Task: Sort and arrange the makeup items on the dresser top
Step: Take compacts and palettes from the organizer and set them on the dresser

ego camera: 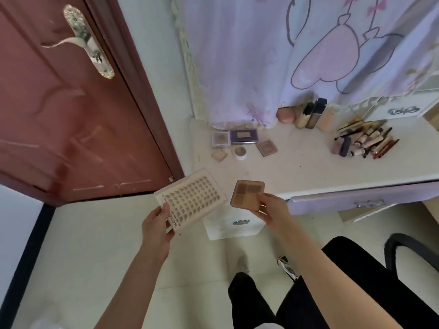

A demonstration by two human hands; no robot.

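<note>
My left hand [158, 227] grips the near corner of a flat clear box of false lashes [191, 200], held in the air left of the dresser top [308, 169]. My right hand [270, 210] pinches a square brown eyeshadow palette [247, 193] just in front of the dresser's front left corner. On the dresser's back left lie several small compacts [244, 144], among them a purple-framed palette [244, 137] and a round jar [240, 151]. Bottles [311, 115] stand at the back. A pile of brushes and tubes [363, 142] lies at the right.
A red-brown door [71, 110] stands to the left. A purple printed curtain [297, 55] hangs behind the dresser. A small white drawer unit [234, 224] sits on the floor under the palette. My legs and a black chair [408, 248] are at the lower right.
</note>
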